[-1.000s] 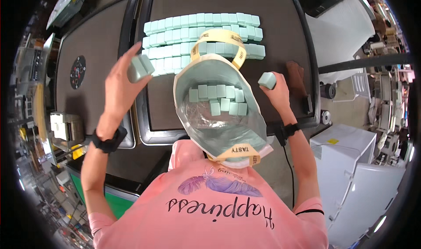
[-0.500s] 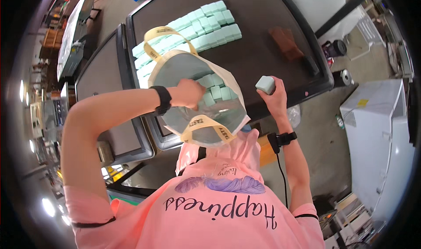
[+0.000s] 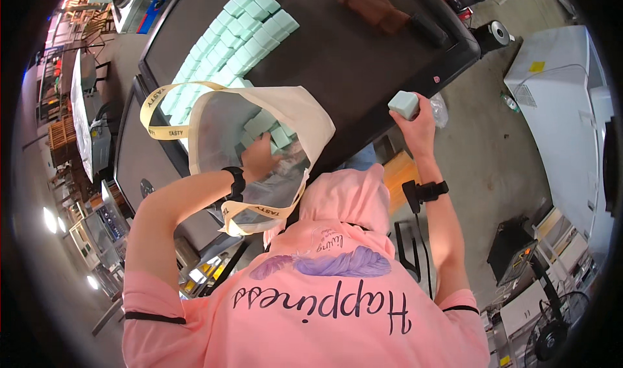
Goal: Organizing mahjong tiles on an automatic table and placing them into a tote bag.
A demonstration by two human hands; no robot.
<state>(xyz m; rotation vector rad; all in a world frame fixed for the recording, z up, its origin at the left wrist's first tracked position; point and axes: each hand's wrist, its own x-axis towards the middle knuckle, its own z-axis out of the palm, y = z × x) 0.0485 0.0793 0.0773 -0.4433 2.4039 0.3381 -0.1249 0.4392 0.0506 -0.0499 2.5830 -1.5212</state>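
My left hand (image 3: 260, 158) is down inside a cream cloth bag (image 3: 305, 108) with yellow printed handles. Its fingers are curled against several pale green blocks (image 3: 280, 136) lying in the bag; what they hold, if anything, is hidden. My right hand (image 3: 420, 129) grips one pale green block (image 3: 403, 103) between thumb and fingers, held up beyond the table edge. Rows of matching pale green blocks (image 3: 233, 40) sit side by side on the dark table (image 3: 350, 63), partly behind the bag.
A brown object with a black end (image 3: 383, 14) lies at the far right of the table. A second dark panel (image 3: 146, 154) adjoins on the left. Right of the table stand a white cabinet (image 3: 551, 102) and a black-and-white cylinder (image 3: 493, 36). A cable (image 3: 425, 251) hangs from my right wrist device.
The view has turned, so the table and block rows appear slanted and further left. The bag's mouth now tilts differently around my left hand. My right hand still holds its block.
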